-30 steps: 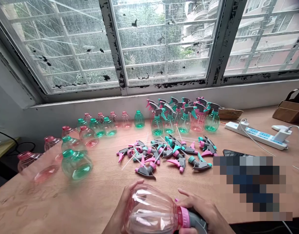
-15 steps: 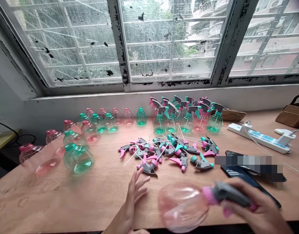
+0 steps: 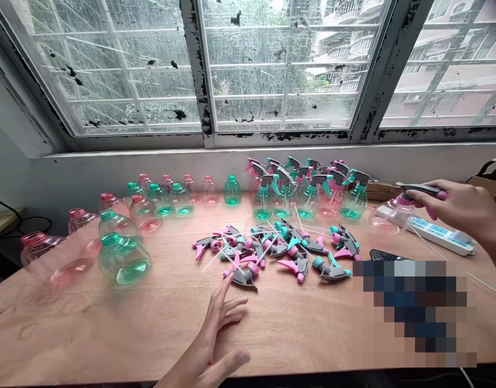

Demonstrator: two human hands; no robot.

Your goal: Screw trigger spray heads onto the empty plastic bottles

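Observation:
My right hand [image 3: 460,207] is closed around the pink and grey trigger head of a clear pink spray bottle [image 3: 389,218], held slightly tilted at the right, in front of the power strip. Fingers spread, my left hand [image 3: 218,328] hovers low over the front of the table, its fingertips by the nearest pink and grey spray trigger [image 3: 243,275]. Behind that lies a loose pile of pink, teal and grey spray triggers [image 3: 268,242] with thin white tubes. Several finished spray bottles [image 3: 308,202], green and pink with triggers on, stand in rows at the back.
Open-topped green bottles [image 3: 126,261] and pink bottles [image 3: 40,256] stand along the left and back left. A white power strip [image 3: 444,234] with cables lies at the right. Below it sits a dark phone [image 3: 387,255], partly blurred out. A brown box [image 3: 490,180] is at the far right.
My right hand has carried the pink spray bottle from the front of the table up and back to the right, turning it from lying sideways to nearly upright. My left hand stays near the pile.

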